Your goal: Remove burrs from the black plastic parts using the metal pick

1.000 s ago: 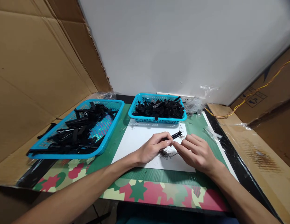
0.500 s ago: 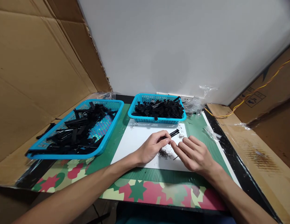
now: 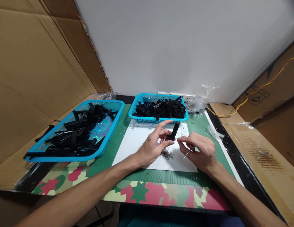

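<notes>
Over a white sheet point(image 3: 132, 142), my left hand point(image 3: 156, 143) holds a black plastic part point(image 3: 174, 130) between thumb and fingers, with the index finger raised off it. The part stands nearly upright. To its right, my right hand point(image 3: 200, 148) is closed around a thin metal tool point(image 3: 188, 152) that slants down to the left. Its thumb and index finger are pinched close beside the part; whether they hold something tiny cannot be made out. A small pile of dark fine bits point(image 3: 167, 154) lies on the sheet below my hands.
A blue basket point(image 3: 106, 143) with long black parts stands at the left. Another blue basket point(image 3: 158, 119) with black pieces sits behind the sheet. Clear plastic film point(image 3: 196, 105) lies at the back right. Cardboard point(image 3: 38, 53) walls both sides; a yellow wire point(image 3: 241, 107) hangs right.
My left hand has turned the black part more upright and lifted its index finger. My right hand has moved slightly right and rotated, showing more of the metal tool.
</notes>
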Demonstrator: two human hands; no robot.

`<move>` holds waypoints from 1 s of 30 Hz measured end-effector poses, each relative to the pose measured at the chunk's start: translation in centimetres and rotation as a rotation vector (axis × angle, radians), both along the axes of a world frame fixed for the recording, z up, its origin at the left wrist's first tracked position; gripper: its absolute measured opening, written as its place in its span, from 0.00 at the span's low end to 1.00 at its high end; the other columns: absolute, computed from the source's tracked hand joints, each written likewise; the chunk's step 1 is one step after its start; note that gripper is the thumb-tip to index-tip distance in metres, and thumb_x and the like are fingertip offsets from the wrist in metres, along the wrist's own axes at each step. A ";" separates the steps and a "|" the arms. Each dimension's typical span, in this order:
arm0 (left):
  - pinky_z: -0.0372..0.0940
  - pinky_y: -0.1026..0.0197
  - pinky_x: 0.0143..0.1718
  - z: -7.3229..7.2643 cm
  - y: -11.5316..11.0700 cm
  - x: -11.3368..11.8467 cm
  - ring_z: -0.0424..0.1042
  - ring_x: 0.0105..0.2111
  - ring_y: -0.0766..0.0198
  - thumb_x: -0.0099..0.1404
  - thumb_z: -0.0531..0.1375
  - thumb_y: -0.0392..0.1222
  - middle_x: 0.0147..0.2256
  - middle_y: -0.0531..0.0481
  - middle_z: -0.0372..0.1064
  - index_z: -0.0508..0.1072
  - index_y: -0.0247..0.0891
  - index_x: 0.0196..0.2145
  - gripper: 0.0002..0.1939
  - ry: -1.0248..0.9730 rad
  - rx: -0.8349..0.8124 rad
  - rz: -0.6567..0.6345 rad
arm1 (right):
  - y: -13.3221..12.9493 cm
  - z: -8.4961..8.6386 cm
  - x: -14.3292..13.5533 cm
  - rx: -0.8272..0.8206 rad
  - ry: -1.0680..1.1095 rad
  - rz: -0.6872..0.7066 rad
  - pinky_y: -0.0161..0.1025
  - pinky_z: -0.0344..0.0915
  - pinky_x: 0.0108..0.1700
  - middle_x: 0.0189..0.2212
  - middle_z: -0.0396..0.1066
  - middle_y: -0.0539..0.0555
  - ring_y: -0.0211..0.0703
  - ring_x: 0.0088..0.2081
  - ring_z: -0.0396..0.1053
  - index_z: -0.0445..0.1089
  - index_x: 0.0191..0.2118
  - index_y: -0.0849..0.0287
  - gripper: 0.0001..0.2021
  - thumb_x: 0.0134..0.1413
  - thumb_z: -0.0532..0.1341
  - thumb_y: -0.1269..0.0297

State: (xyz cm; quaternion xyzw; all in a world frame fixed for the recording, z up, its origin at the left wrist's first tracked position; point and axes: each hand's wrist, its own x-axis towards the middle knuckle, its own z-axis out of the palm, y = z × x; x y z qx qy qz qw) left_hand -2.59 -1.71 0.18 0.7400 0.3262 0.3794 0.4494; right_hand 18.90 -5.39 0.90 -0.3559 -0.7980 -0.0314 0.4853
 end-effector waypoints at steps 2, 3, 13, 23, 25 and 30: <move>0.68 0.56 0.47 -0.1 0.0 0.1 0.72 0.42 0.60 0.71 0.66 0.47 0.45 0.46 0.76 0.64 0.43 0.68 0.31 -0.009 0.029 -0.014 | 0.0 -0.1 0.0 0.030 -0.033 0.022 0.36 0.58 0.27 0.20 0.66 0.46 0.35 0.21 0.61 0.76 0.37 0.57 0.08 0.64 0.62 0.76; 0.68 0.56 0.47 -0.2 0.0 0.1 0.74 0.43 0.59 0.71 0.66 0.47 0.46 0.45 0.77 0.67 0.41 0.67 0.29 -0.014 0.039 -0.020 | 0.0 -0.1 0.0 0.041 -0.048 0.036 0.36 0.58 0.26 0.20 0.66 0.46 0.35 0.21 0.61 0.76 0.36 0.58 0.08 0.63 0.62 0.77; 0.73 0.59 0.43 -0.7 0.2 0.1 0.79 0.45 0.56 0.71 0.66 0.44 0.52 0.42 0.80 0.74 0.40 0.64 0.25 -0.012 0.100 -0.043 | 0.2 -0.5 0.1 -0.016 -0.025 0.129 0.35 0.56 0.27 0.20 0.61 0.44 0.35 0.22 0.58 0.72 0.34 0.59 0.08 0.62 0.63 0.78; 0.71 0.52 0.54 -0.2 0.4 -0.2 0.77 0.53 0.52 0.79 0.56 0.45 0.56 0.41 0.77 0.70 0.42 0.68 0.23 0.057 0.239 -0.189 | 0.2 -0.4 0.4 -0.121 -0.032 0.167 0.35 0.55 0.27 0.20 0.64 0.46 0.34 0.22 0.59 0.71 0.32 0.59 0.10 0.67 0.63 0.75; 0.71 0.51 0.54 -0.2 0.3 -0.3 0.76 0.53 0.51 0.80 0.53 0.50 0.56 0.40 0.77 0.72 0.41 0.66 0.23 0.064 0.184 -0.192 | 0.3 -0.3 0.7 -0.106 -0.053 0.153 0.34 0.57 0.28 0.23 0.69 0.48 0.35 0.22 0.61 0.76 0.40 0.61 0.03 0.67 0.65 0.73; 0.71 0.54 0.47 0.4 0.0 -0.1 0.77 0.44 0.55 0.81 0.48 0.54 0.48 0.41 0.78 0.76 0.38 0.61 0.26 0.051 0.025 -0.229 | 0.5 0.0 1.8 -0.023 -0.132 0.071 0.35 0.55 0.26 0.21 0.64 0.47 0.36 0.22 0.59 0.80 0.47 0.62 0.07 0.68 0.64 0.73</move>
